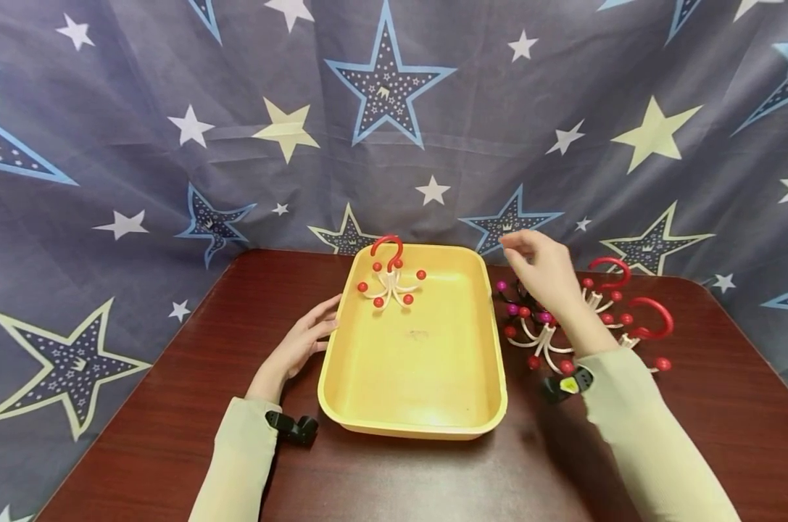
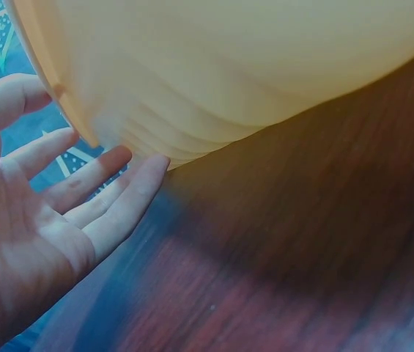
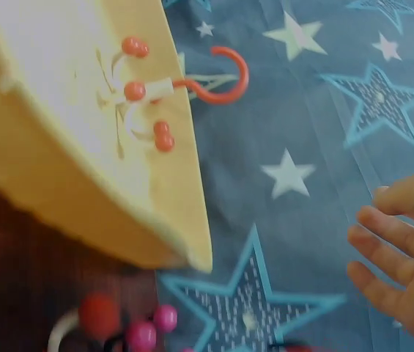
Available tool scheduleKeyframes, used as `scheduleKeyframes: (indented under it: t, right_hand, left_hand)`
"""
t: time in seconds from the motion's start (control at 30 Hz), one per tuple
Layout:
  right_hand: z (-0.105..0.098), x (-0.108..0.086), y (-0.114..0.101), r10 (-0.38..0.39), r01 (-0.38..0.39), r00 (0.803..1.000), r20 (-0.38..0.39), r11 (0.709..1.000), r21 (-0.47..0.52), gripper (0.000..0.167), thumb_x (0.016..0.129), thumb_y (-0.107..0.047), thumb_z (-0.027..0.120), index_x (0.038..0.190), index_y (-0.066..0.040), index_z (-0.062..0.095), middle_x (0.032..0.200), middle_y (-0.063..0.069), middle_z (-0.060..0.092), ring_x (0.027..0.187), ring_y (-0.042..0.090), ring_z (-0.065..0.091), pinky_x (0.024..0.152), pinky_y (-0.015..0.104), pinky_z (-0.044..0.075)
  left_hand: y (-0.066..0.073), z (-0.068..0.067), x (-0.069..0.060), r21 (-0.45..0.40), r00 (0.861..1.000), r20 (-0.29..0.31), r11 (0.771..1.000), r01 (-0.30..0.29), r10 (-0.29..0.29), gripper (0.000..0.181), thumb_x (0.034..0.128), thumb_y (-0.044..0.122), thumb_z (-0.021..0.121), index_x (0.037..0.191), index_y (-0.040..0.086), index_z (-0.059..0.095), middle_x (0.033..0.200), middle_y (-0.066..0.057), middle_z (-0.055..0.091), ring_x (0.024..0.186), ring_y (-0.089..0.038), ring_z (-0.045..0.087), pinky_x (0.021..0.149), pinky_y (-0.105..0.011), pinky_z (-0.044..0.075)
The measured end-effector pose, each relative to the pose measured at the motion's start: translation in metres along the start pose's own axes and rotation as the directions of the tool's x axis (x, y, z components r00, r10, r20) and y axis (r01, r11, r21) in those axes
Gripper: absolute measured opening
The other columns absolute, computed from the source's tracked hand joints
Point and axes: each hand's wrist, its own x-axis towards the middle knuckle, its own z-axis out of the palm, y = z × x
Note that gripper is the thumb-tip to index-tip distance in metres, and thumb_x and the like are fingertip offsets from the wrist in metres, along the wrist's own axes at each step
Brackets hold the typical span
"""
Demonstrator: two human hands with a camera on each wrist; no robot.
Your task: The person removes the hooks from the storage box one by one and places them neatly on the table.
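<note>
A yellow tray (image 1: 420, 377) sits on the table, with a white multi-arm hanger (image 1: 391, 281) inside near its far left corner. That hanger has a red hook and red ball tips. My left hand (image 1: 304, 339) is at the tray's left side; in the left wrist view its spread fingers (image 2: 144, 187) touch the tray's outer wall (image 2: 265, 66). My right hand (image 1: 545, 270) is raised right of the tray, holding nothing, fingers loosely bent. Below it lie several similar hangers (image 1: 546, 341), among them a dark one with pink balls (image 1: 512, 309), partly hidden by the hand.
Another red hook (image 1: 657, 322) rises at the right of the group. A star-patterned cloth (image 1: 394, 174) hangs behind the dark red-brown table (image 1: 289, 290). Small black cameras (image 1: 296, 429) are strapped on both wrists.
</note>
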Motion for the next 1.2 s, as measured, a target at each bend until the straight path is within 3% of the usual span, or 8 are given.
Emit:
scheduleKeyframes:
  t: [0.1, 0.33, 0.53, 0.8, 0.97, 1.2]
  right_hand:
    - [0.017, 0.014, -0.009, -0.007, 0.006, 0.999, 0.053, 1.0, 0.009, 0.02, 0.096, -0.005, 0.06, 0.111, 0.002, 0.07, 0.109, 0.018, 0.07, 0.098, 0.034, 0.067, 0.088, 0.047, 0.051]
    - [0.06, 0.037, -0.025, -0.007, 0.007, 0.989, 0.148, 1.0, -0.001, 0.022, 0.096, -0.007, 0.061, 0.113, 0.002, 0.069, 0.11, 0.017, 0.07, 0.099, 0.032, 0.066, 0.09, 0.045, 0.05]
    - [0.093, 0.049, -0.032, 0.028, -0.015, 0.969, 0.245, 0.998, -0.056, 0.03, 0.095, -0.011, 0.061, 0.122, 0.0, 0.066, 0.116, 0.016, 0.068, 0.109, 0.031, 0.062, 0.096, 0.046, 0.046]
    - [0.125, 0.061, -0.041, 0.049, -0.062, 0.947, 0.319, 0.998, 0.031, 0.042, 0.096, -0.009, 0.06, 0.137, 0.0, 0.056, 0.134, 0.017, 0.058, 0.123, 0.031, 0.055, 0.104, 0.041, 0.042]
    - [0.141, 0.065, -0.05, 0.031, -0.05, 0.929, 0.369, 0.998, 0.04, 0.048, 0.096, -0.007, 0.06, 0.143, -0.001, 0.05, 0.142, 0.017, 0.051, 0.132, 0.03, 0.046, 0.111, 0.039, 0.033]
    - [0.154, 0.067, -0.055, 0.025, -0.032, 0.93, 0.367, 0.999, 0.013, 0.045, 0.094, -0.004, 0.061, 0.139, 0.0, 0.053, 0.135, 0.019, 0.055, 0.129, 0.032, 0.048, 0.111, 0.038, 0.033]
  left_hand:
    - [0.0, 0.0, -0.001, 0.0, 1.0, 0.005, 1.0, 0.003, -0.003, 0.062, 0.1033, 0.017, 0.049, 0.159, 0.011, 0.022, 0.151, -0.027, 0.036, 0.132, -0.041, 0.044, 0.091, -0.038, 0.052]
    - [-0.001, -0.003, -0.003, 0.011, 1.0, 0.001, 1.0, -0.001, 0.001, 0.062, 0.1036, 0.018, 0.048, 0.159, 0.011, 0.021, 0.15, -0.028, 0.036, 0.131, -0.041, 0.045, 0.092, -0.038, 0.051]
    - [-0.001, -0.002, -0.003, 0.009, 1.0, -0.002, 1.0, 0.0, 0.0, 0.062, 0.1034, 0.017, 0.049, 0.159, 0.011, 0.021, 0.15, -0.027, 0.037, 0.129, -0.037, 0.047, 0.089, -0.036, 0.052]
    - [-0.001, -0.002, -0.003, 0.003, 1.0, 0.012, 1.0, -0.008, 0.008, 0.063, 0.1036, 0.018, 0.049, 0.159, 0.01, 0.02, 0.151, -0.028, 0.035, 0.13, -0.039, 0.047, 0.091, -0.036, 0.052]
    - [-0.001, -0.003, -0.004, 0.003, 1.0, 0.014, 1.0, -0.012, 0.012, 0.063, 0.1038, 0.019, 0.049, 0.159, 0.01, 0.019, 0.151, -0.028, 0.035, 0.127, -0.034, 0.05, 0.09, -0.035, 0.052]
    - [0.0, -0.001, -0.001, -0.011, 1.0, 0.011, 1.0, -0.009, 0.009, 0.062, 0.1033, 0.017, 0.049, 0.159, 0.011, 0.023, 0.15, -0.027, 0.037, 0.116, -0.019, 0.057, 0.088, -0.034, 0.053]
